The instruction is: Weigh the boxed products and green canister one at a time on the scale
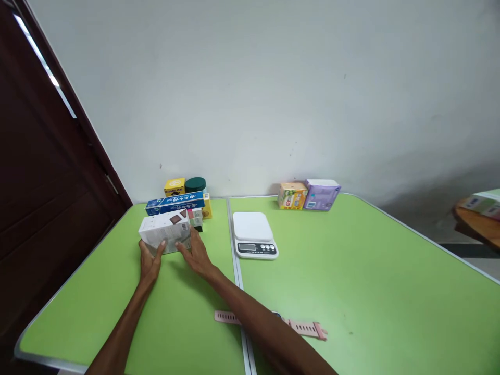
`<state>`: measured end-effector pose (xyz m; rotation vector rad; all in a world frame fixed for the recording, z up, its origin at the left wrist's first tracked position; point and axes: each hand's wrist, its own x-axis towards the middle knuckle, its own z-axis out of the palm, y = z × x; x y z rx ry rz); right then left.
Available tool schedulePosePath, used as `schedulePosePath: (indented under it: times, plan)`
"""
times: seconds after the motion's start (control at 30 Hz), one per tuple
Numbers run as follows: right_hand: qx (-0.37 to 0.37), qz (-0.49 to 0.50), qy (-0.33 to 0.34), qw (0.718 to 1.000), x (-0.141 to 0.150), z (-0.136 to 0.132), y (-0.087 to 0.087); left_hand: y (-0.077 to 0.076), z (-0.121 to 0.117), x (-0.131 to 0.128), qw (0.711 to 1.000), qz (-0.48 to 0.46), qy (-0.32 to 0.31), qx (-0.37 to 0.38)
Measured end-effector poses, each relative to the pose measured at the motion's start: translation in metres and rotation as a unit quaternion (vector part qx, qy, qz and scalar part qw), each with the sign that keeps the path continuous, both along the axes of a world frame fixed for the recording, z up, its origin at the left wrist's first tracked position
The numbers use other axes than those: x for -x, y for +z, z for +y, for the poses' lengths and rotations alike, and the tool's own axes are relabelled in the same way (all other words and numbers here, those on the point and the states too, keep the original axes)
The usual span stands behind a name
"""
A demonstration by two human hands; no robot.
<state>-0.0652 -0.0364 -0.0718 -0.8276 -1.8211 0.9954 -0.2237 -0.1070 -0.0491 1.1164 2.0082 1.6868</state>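
A white box (159,229) with a brown picture on one end is held between my two hands at the left of the green table. My left hand (149,262) grips its left end, thumb on the near face. At its right end, my right hand (197,253) closes around the corner. Just behind the box lies a blue toothpaste-style carton (182,200). A yellow box (174,186) and a jar with a dark green lid (196,183) stand farther back. Smaller cartons (196,216) are partly hidden behind the white box.
A white kitchen scale (253,227) sits right of the table's seam. Near the wall stand an orange-and-green box (292,197) and a purple pack (321,195). A pink-strapped watch (307,328) lies under my right forearm. A wooden stool (474,211) with a box is at far right.
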Motion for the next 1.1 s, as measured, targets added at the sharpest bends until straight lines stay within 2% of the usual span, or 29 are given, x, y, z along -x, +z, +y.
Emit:
schedulePosePath:
  times: [0.2, 0.3, 0.37, 0.43, 0.53, 0.63, 0.7, 0.77, 0.83, 0.93, 1.1]
  plan:
    - [0.044, -0.021, 0.009, 0.999, -0.008, 0.007, 0.006, 0.001, 0.003, 0.001, 0.998, 0.017, -0.034, 0.052]
    - [0.017, -0.011, 0.024, 0.999, -0.029, 0.004, 0.012, 0.0, 0.001, 0.001, 0.997, 0.058, -0.021, 0.047]
    - [-0.023, 0.015, 0.017, 0.999, -0.057, 0.003, 0.017, 0.003, 0.001, -0.004, 0.991, 0.127, 0.03, -0.006]
    - [-0.056, 0.051, -0.015, 0.997, -0.099, 0.007, 0.022, 0.01, 0.004, -0.02, 0.972, 0.215, 0.061, -0.078]
    - [-0.075, 0.098, -0.129, 0.984, -0.182, 0.027, 0.021, 0.025, 0.022, -0.069, 0.938, 0.307, 0.007, -0.16]
    - [-0.049, 0.108, -0.293, 0.949, -0.263, 0.06, 0.005, 0.038, 0.058, -0.147, 0.93, 0.305, -0.106, -0.177]
    - [-0.017, 0.099, -0.365, 0.926, -0.301, 0.083, -0.012, 0.043, 0.091, -0.204, 0.934, 0.269, -0.189, -0.137]
    - [0.004, 0.085, -0.394, 0.915, -0.322, 0.105, -0.027, 0.045, 0.129, -0.256, 0.938, 0.221, -0.261, -0.059]
    - [0.007, 0.072, -0.399, 0.914, -0.33, 0.126, -0.036, 0.046, 0.169, -0.298, 0.92, 0.209, -0.332, 0.014]
    - [0.001, 0.076, -0.408, 0.91, -0.333, 0.157, -0.039, 0.046, 0.226, -0.339, 0.893, 0.206, -0.391, 0.079]
    - [0.023, 0.096, -0.426, 0.9, -0.337, 0.197, -0.041, 0.037, 0.3, -0.373, 0.895, 0.15, -0.411, 0.08]
